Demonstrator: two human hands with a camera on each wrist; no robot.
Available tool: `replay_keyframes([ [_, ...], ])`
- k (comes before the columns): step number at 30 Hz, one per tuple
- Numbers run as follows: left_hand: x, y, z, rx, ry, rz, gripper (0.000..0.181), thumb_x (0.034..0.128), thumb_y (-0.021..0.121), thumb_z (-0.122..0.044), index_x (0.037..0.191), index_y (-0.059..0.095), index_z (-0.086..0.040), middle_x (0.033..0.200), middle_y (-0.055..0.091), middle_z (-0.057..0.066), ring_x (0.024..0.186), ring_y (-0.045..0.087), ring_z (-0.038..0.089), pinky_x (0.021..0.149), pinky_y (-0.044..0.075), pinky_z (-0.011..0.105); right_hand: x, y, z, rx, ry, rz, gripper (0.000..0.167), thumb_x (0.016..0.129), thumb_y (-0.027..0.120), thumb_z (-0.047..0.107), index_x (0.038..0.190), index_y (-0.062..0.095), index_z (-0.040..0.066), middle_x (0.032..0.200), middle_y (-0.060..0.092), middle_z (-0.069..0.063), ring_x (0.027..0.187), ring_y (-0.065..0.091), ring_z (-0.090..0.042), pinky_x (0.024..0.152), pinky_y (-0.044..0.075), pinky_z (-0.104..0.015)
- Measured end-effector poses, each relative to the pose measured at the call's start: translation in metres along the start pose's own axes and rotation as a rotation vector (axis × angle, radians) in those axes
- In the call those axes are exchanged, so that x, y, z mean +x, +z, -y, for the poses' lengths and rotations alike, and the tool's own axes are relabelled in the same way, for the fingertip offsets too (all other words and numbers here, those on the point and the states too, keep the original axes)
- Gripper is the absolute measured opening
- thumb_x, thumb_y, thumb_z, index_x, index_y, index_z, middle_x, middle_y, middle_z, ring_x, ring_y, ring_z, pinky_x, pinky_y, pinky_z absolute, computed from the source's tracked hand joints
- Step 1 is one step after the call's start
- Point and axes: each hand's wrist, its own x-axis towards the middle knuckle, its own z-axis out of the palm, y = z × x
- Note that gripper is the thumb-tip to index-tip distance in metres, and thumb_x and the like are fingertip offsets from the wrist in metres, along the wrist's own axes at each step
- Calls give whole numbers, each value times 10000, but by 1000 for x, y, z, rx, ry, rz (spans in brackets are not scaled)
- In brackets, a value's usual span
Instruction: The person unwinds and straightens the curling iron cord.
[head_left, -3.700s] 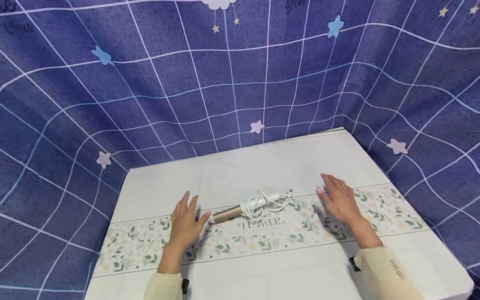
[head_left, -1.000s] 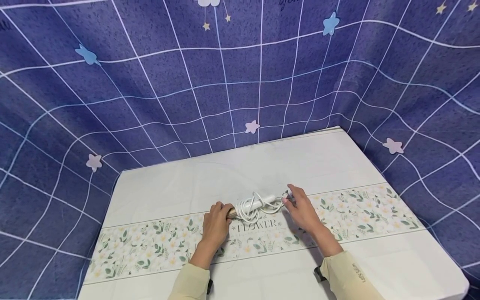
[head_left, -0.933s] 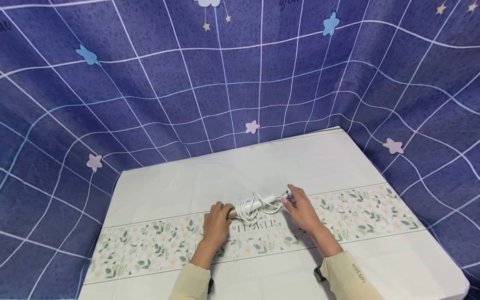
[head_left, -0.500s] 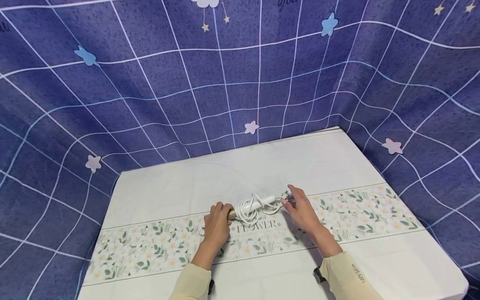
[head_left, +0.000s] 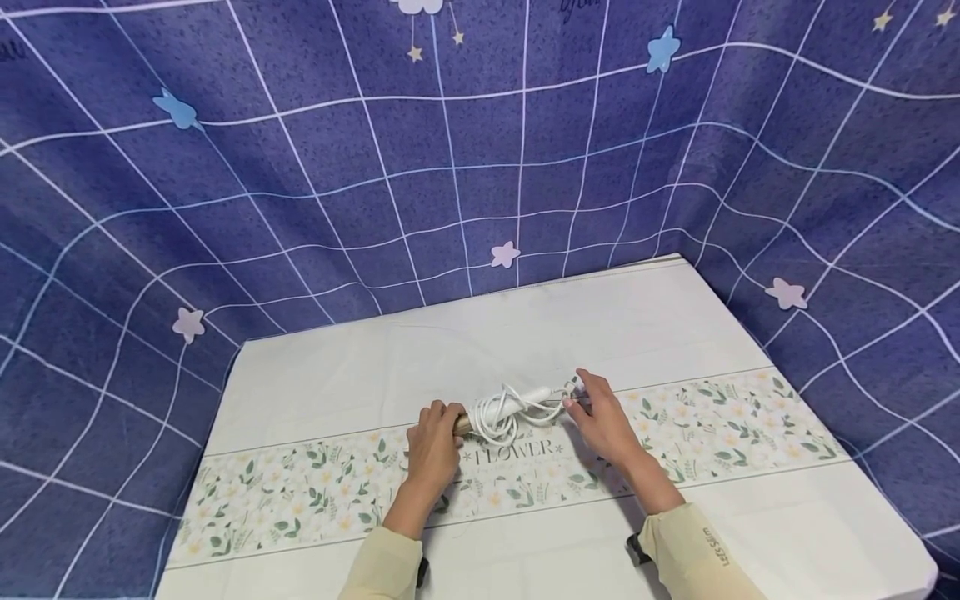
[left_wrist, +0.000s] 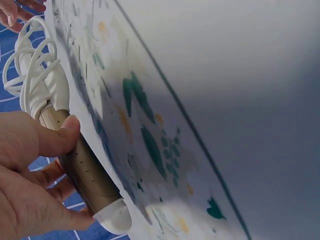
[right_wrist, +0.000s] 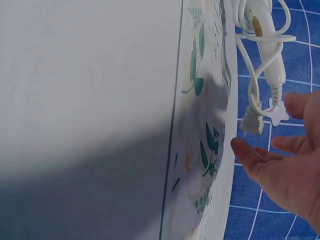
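A hair straightener [head_left: 501, 410] with a gold barrel and a white handle lies at mid-table, its white cord [head_left: 491, 427] wound loosely round the handle. My left hand [head_left: 433, 446] grips the gold barrel [left_wrist: 87, 170], thumb on one side and fingers on the other. Beyond those fingers the white tip [left_wrist: 114, 217] shows in the left wrist view. At the cord end, my right hand [head_left: 606, 421] is beside the plug [right_wrist: 251, 121]. Thumb and fingers are spread about the plug and cord, and the right wrist view shows a gap between them.
A white tablecloth [head_left: 480, 333] with a floral band and the word FLOWER covers the table. Behind and at both sides hangs a blue curtain [head_left: 337, 167] with a grid and stars. A black strap [head_left: 637, 548] shows at the right cuff.
Both hands have moved inward since the oldest frame, and the left hand has taken hold of the straightener's gold barrel. During the last second the hands stay nearly still; the handle and cord shift slightly.
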Motion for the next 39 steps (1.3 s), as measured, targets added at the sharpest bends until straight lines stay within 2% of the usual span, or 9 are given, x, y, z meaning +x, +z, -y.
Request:
replay_keyframes([
  [8, -1, -5, -4, -15, -14, -22, 400, 776, 741, -31, 1137, 630, -162, 961, 528, 14, 915, 491, 210, 823, 409, 497, -1, 0, 3, 11, 15, 5, 645, 1001, 500, 336, 1513, 236, 45, 1510, 289, -183, 1188, 536, -365, 940, 465, -483],
  [21, -3, -13, -11, -69, -4, -82, 390, 771, 747, -17, 1120, 640, -155, 968, 525, 8, 938, 490, 221, 900, 381, 550, 0, 6, 8, 52, -1, -36, 603, 1000, 514, 295, 1486, 291, 17, 1365, 434, -173, 1114, 575, -313, 917, 489, -421],
  [28, -4, -14, -11, -75, 5, -115, 371, 761, 759, -11, 1091, 651, -143, 947, 531, 29, 900, 501, 248, 837, 399, 571, 2, 10, 11, 90, -70, -70, 578, 986, 548, 222, 1483, 317, 37, 1371, 451, -171, 1091, 587, -285, 913, 493, -414],
  [34, -5, -15, -13, -81, -29, -112, 378, 755, 758, -15, 1091, 646, -149, 950, 532, 33, 897, 497, 247, 843, 393, 581, 1, 17, 13, 121, -158, -103, 564, 966, 581, 155, 1479, 353, 95, 1327, 487, -165, 1067, 606, -270, 902, 506, -384],
  [39, -7, -16, -13, -88, -45, -109, 385, 760, 758, -11, 1103, 641, -141, 958, 528, 43, 900, 490, 254, 835, 392, 576, -2, 22, 17, 243, -152, -137, 571, 936, 622, 119, 1461, 395, 117, 1292, 515, -167, 1024, 632, -280, 843, 531, -368],
])
